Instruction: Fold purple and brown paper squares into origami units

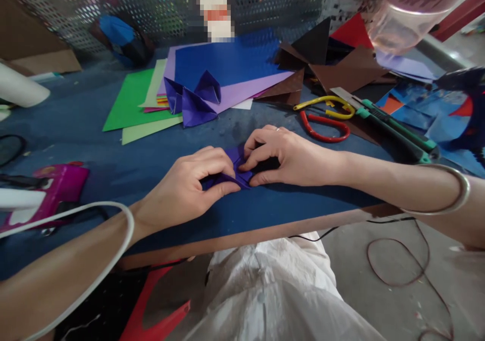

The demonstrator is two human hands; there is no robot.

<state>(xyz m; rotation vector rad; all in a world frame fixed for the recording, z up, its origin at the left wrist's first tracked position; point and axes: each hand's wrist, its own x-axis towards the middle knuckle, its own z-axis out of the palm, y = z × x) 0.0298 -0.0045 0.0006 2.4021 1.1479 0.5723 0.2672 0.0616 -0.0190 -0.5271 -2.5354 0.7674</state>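
Observation:
A piece of dark purple folded paper [242, 177] lies low over the blue tabletop, near its front edge. My left hand [195, 179] pinches the paper's left side between thumb and fingers. From the right, my right hand [278, 156] has its thumb and curled fingers closed on the other side. Parts of the paper are hidden beneath both hands. Just beyond them sits a folded purple paper shape [197, 103] with several pointed parts, resting against a stack of coloured sheets.
Behind are blue sheets [223, 60] and green sheets [131, 101]. Scissors with red and yellow handles [326, 129] and a green-black utility knife [394, 126] lie at right. A clear cup [409, 20] stands at the back right. A white cable [127, 230] crosses my left forearm.

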